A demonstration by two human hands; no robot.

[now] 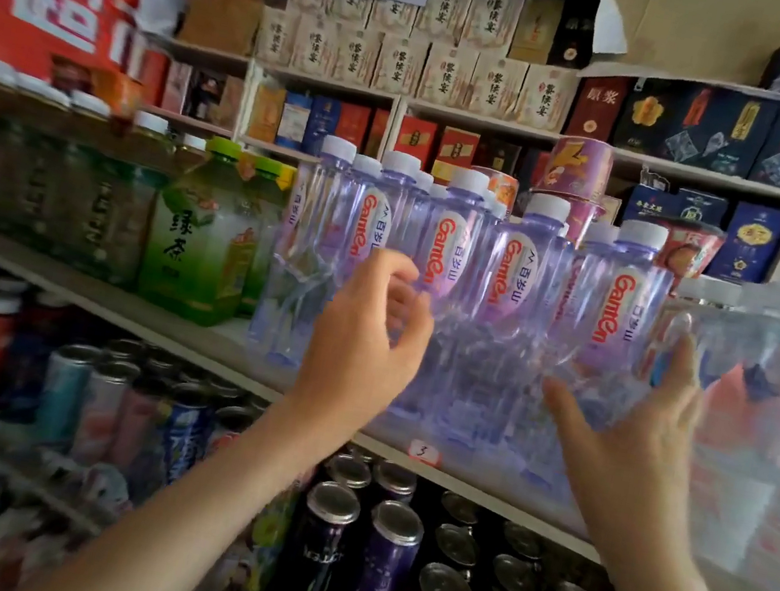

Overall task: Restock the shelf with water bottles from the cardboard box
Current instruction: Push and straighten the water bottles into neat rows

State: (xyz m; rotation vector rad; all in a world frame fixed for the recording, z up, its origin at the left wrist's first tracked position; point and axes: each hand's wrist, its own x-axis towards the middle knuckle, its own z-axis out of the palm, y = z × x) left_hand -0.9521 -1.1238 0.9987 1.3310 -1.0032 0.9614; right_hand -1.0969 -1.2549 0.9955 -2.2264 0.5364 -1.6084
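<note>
Several clear purple-tinted water bottles point(447, 253) with white caps and red lettering stand in rows on the middle shelf point(192, 338). My left hand point(365, 337) hovers in front of the centre bottles with its fingers loosely curled and apart, holding nothing. My right hand point(633, 442) wraps the lower body of the rightmost water bottle point(630, 296), thumb on its left side and fingers round its right side. That bottle stands upright at the shelf's front. The cardboard box is out of view.
Green tea bottles point(203, 236) stand left of the water, and a wrapped pack of clear bottles point(763, 413) stands right of it. Drink cans point(381, 570) fill the shelf below. Boxed goods line the upper shelves point(481, 121). A price tag point(423, 452) sits on the shelf edge.
</note>
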